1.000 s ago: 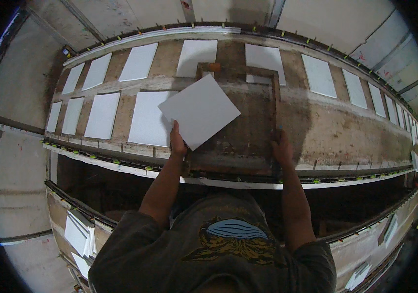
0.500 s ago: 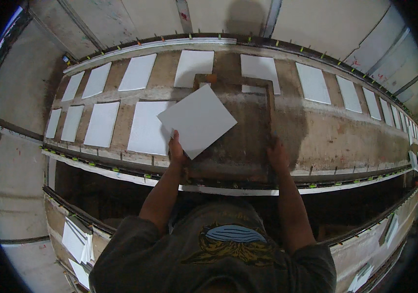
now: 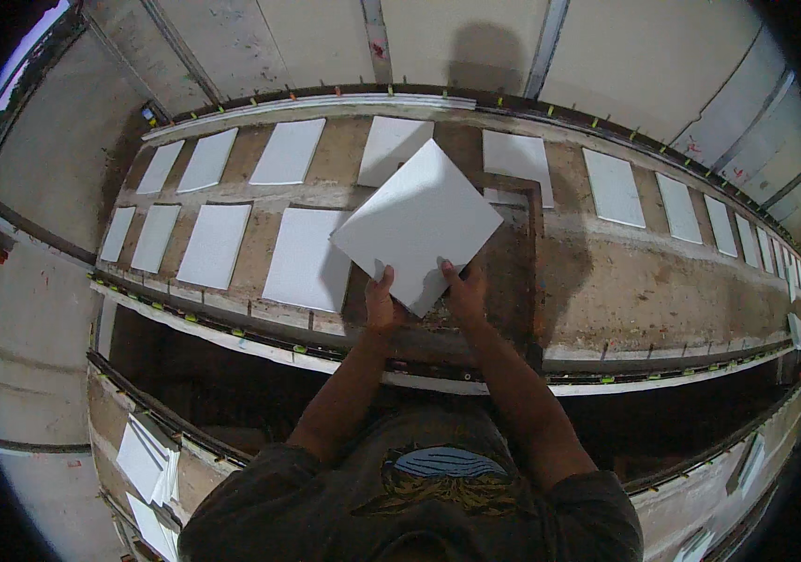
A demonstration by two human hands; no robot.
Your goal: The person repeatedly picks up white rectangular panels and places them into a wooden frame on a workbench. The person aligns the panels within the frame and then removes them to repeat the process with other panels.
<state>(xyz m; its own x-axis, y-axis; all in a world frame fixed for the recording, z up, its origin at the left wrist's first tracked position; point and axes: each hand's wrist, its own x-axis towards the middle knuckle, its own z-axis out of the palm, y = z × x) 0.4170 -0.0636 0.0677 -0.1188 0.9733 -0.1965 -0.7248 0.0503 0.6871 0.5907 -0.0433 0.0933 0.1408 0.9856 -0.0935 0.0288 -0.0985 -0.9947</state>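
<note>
A plain white rectangular panel (image 3: 419, 220) is held up over the long table, turned so one corner points toward me. My left hand (image 3: 382, 302) grips its near left edge, thumb on top. On the near right edge, my right hand (image 3: 464, 292) grips it the same way. The fingers beneath are hidden by the panel. Under it lies a dark brown rectangular frame (image 3: 538, 267) on the table, partly covered from sight.
Two rows of similar white panels (image 3: 213, 245) lie spaced along the brown, stained table (image 3: 644, 290). Strips with small clips run along its edges. Behind me stands another bench with stacked white panels (image 3: 146, 459). A pale wall (image 3: 428, 47) rises at the far side.
My right hand has left the frame's right side and taken hold of the panel. The panel has moved right and tilted more toward me.
</note>
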